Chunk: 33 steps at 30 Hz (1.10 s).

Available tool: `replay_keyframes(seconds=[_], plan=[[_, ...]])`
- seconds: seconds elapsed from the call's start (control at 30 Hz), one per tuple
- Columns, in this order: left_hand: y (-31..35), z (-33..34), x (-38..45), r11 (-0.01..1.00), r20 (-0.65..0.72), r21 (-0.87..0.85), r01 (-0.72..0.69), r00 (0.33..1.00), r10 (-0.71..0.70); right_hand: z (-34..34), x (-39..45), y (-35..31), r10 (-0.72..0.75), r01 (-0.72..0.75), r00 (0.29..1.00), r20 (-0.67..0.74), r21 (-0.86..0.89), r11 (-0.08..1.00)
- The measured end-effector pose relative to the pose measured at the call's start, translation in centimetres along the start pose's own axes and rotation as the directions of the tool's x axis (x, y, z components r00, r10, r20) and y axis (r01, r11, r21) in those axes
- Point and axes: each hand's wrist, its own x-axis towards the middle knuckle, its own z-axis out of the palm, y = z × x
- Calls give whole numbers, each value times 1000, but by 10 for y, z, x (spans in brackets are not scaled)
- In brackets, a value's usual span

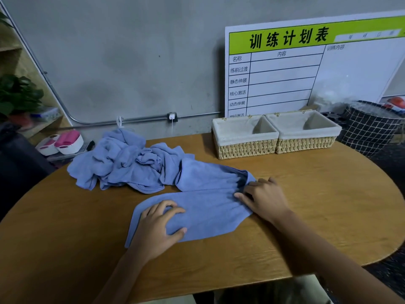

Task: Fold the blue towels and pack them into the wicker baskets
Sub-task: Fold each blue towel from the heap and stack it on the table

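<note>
Both hands lie flat on the towel: left hand presses its near-left end, right hand its far-right, along its long axis.

Whiteboard against wall: green header 训练计划表; table headings 名称, 内容; rows 练前过渡, 静态伸展, 核心激活, 动态伸展.
</note>
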Motion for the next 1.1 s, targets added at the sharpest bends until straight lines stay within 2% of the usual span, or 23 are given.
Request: replay_keyframes(seconds=[0.27, 0.47, 0.53, 0.6, 0.67, 0.73, 0.83, 0.9, 1.03, 1.1], plan=[[1, -1, -1, 1000, 3, -3, 8, 1000, -8, -6, 10, 14, 151, -148, 967, 207, -29, 989], [-1, -1, -1, 1000, -4, 26, 4, 1000, -4, -6, -3, 52, 312, -308, 935, 169, -54, 950], [-1, 0, -1, 999, -15, 32, 13, 1000, -13, -2, 0, 57, 271, -264, 955, 119, -71, 962], [1, 0, -2, 999, -42, 44, 26, 999, -24, 2, 3, 56, 171, -170, 985, 20, -62, 984], [3, 0, -2, 998, -69, 61, 29, 997, -25, 4, 2, 56, 65, -65, 998, -25, 0, 998], [3, 0, -3, 997, -86, 74, 30, 996, -23, 5, -1, 59, 18, -13, 999, -40, 129, 992], [3, 1, -2, 996, -95, 84, 26, 995, -18, 3, -4, 75, -5, 3, 1000, 6, 387, 922], [2, 2, -1, 996, -93, 86, 23, 996, -15, -1, -4, 81, -40, 34, 999, 3, 460, 888], [3, -6, 2, 997, -82, 74, 4, 997, 2, -20, 3, 85, 14, -85, 984, 175, 403, 911], [5, -19, 15, 998, -96, 44, 32, 995, -28, -26, 9, 83, 5, -80, 979, 204, 361, 929]])
